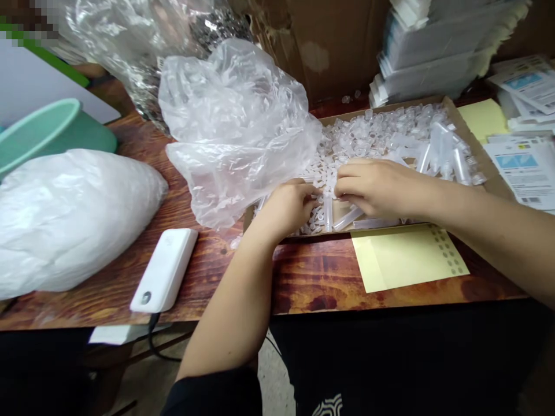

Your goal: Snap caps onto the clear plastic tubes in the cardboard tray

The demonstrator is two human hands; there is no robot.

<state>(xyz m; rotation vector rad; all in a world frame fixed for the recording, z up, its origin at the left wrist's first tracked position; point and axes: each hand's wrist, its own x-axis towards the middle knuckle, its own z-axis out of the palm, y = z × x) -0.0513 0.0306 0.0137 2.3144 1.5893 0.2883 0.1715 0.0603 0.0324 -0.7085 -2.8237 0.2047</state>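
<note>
A shallow cardboard tray [492,184] on the wooden table holds a heap of small clear plastic caps [373,133] and several clear plastic tubes [437,151]. My left hand [288,207] rests at the tray's front left with its fingers curled over small clear pieces. My right hand [373,186] lies beside it, fingers pinched together over the same spot, near a clear tube [328,211]. What each hand grips is too small to name.
A crumpled clear plastic bag [236,124] overhangs the tray's left end. A white power bank [165,268] with a cable, a full white bag [65,219] and a teal basin [47,133] lie to the left. A yellow sticker sheet [403,257] sits at the table's front edge. Printed leaflets [526,167] are at right.
</note>
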